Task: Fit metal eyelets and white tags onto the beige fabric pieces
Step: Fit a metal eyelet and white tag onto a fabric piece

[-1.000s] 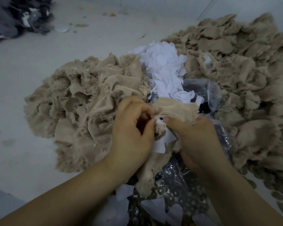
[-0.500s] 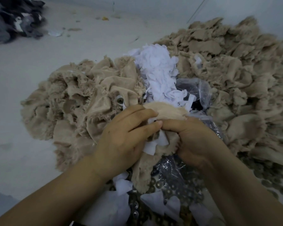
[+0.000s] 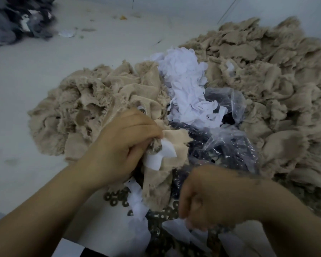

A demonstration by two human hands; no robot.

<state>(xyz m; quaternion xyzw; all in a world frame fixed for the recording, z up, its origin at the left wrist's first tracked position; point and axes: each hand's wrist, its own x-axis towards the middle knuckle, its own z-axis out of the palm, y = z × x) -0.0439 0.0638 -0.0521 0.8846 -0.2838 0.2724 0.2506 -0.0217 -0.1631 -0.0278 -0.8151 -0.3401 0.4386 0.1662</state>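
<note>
Left hand (image 3: 119,143) grips a beige piece (image 3: 161,175) with a white tag (image 3: 161,154) on it, fingers curled round the bunched top; the rest of the piece hangs below the grip. Right hand (image 3: 208,197) is lower and to the right of that grip, blurred, fingers curled down over loose eyelets (image 3: 117,198) and white tags; cannot tell whether it holds anything. Clear bag (image 3: 228,143) of dark eyelets sits just right of the held piece. White tag pile (image 3: 185,84) is beyond the grip. Beige heaps lie left (image 3: 78,112) and right (image 3: 276,86) of it, on a pale table (image 3: 26,75).
</note>
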